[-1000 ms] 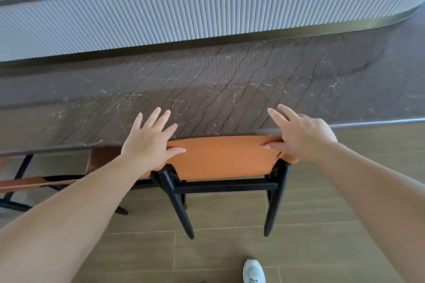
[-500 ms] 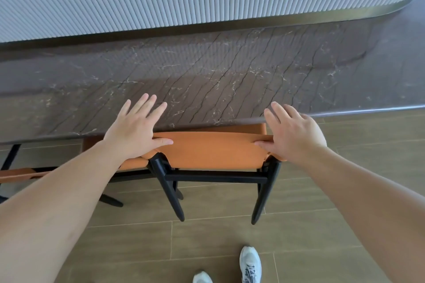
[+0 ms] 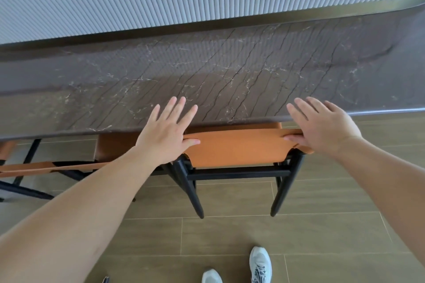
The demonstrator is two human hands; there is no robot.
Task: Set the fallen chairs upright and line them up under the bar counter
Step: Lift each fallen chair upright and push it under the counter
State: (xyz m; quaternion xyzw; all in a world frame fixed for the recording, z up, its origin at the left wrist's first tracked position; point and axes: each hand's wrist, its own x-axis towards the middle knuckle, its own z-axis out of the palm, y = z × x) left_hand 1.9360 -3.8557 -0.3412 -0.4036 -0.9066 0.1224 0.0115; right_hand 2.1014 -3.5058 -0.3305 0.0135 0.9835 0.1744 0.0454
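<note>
Both flat: left hand (image 3: 166,131) and right hand (image 3: 322,127), fingers spread, holding nothing, palms pressing the orange chair's (image 3: 236,150) backrest top, chair upright and tucked beneath bar counter (image 3: 230,76) edge, second chair (image 3: 46,167) left of it.

Reached forward from the lower corners of the frame, both bare forearms, converging toward centre. Left hand (image 3: 166,135) lay flat at centre-left, palm down, four fingers straight and spread toward the top of the frame, thumb stretched out to the right. Right hand (image 3: 322,130) lay flat at centre-right, palm down, fingers straight and angled to the upper left, thumb pointing left. Stood at the bottom edge in pale shoes (image 3: 260,264), right foot ahead of the left.
</note>
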